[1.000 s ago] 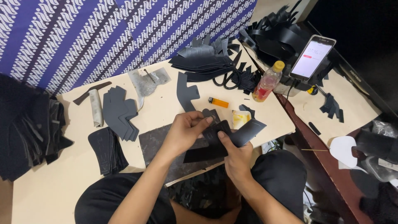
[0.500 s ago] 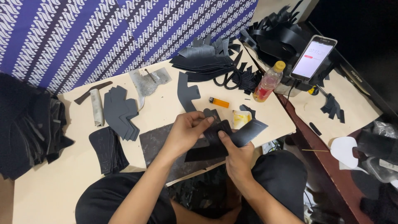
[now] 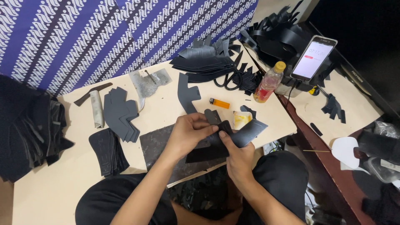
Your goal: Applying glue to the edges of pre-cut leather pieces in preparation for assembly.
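My left hand (image 3: 189, 132) and my right hand (image 3: 238, 155) both grip a dark cut leather piece (image 3: 246, 134) above a dark stone slab (image 3: 157, 146) on the low table. The left fingers pinch the piece's upper edge, and the right thumb presses on it from below. A second flat black piece (image 3: 205, 153) lies under my hands on the slab. A small yellowish glue tub (image 3: 241, 119) sits just beyond the held piece.
An orange lighter (image 3: 219, 103), black scissors (image 3: 227, 80), a bottle of red liquid (image 3: 270, 82) and a propped phone (image 3: 313, 57) stand at the right. Stacks of cut dark pieces (image 3: 121, 113) lie left and at the back (image 3: 205, 59). A hammer (image 3: 96, 107) lies left.
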